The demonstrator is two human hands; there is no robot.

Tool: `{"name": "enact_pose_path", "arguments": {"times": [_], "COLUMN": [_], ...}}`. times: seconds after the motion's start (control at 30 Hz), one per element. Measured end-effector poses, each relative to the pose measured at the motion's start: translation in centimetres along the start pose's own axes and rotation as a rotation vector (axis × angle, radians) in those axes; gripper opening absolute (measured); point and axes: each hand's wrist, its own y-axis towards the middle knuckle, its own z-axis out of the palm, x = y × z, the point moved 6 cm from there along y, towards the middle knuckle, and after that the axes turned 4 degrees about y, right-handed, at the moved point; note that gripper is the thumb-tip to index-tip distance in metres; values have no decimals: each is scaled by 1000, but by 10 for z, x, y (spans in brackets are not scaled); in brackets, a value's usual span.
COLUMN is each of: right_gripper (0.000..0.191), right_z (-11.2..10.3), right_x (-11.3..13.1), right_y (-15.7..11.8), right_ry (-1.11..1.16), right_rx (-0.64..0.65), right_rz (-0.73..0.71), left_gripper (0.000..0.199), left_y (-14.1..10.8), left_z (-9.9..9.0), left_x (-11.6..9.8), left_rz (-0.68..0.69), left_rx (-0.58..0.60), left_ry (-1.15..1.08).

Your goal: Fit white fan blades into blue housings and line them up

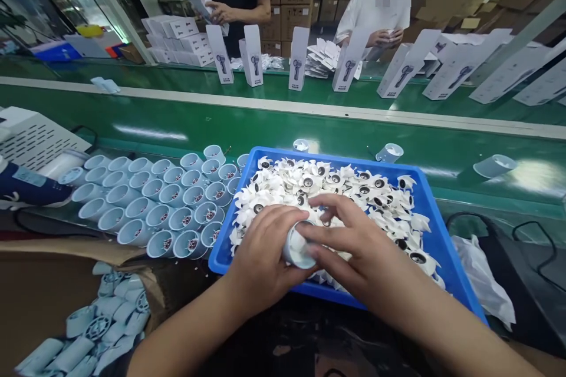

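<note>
My left hand (265,247) wraps round a light blue plastic cylinder (292,256), its open mouth tilted towards my right hand. My right hand (349,235) has its thumb and forefinger at that mouth, on a white fan blade (298,241) partly inside; the fingers cover much of it. Both hands are over the near part of a blue tray (455,271) heaped with white fan blades (309,179) with dark round hubs. To the left, rows of similar light blue cylinders (150,206) stand with their mouths up, small metal and reddish parts visible in many.
A cardboard box (150,288) of light blue housings (110,312) is at lower left. Several cylinders, one nearby (389,153), are on the green conveyor belt (265,123). Open white cartons (298,62) line the far side, where two people work. A plastic bag (484,277) lies right.
</note>
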Motion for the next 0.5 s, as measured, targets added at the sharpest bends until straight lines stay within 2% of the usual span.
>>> {"name": "enact_pose_path", "arguments": {"times": [0.07, 0.1, 0.17, 0.23, 0.3, 0.37, 0.43, 0.5], "right_gripper": [19, 20, 20, 19, 21, 26, 31, 34], "right_z": [-15, -24, -38, -42, -37, -34, -35, -39], "right_x": [2, 1, -4, -11, -17, -18, -17, -17], "right_y": [-21, -31, -50, -62, -66, -65, -63, -67], "right_ry": [67, 74, 54, 59, 135, 243, 324, 326], "right_rx": [100, 104, 50, -15, -56, -103, -136, -136], "right_rz": [-15, -19, 3, 54, 98, 99, 95, 123], "left_gripper": [52, 56, 57, 55, 59, 65, 63, 59], "left_y": [12, 22, 49, 82, 115, 138, 151, 152], "left_z": [-15, -24, -39, -44, -33, -18, -3, 5], "left_x": [15, 31, 76, 133, 186, 227, 254, 273], "left_rz": [6, -16, -135, -328, -502, -671, -786, -861], "left_rx": [56, 59, 20, 2, 118, 247, 334, 390], "left_ry": [45, 87, 184, 261, 407, 519, 565, 579]}}
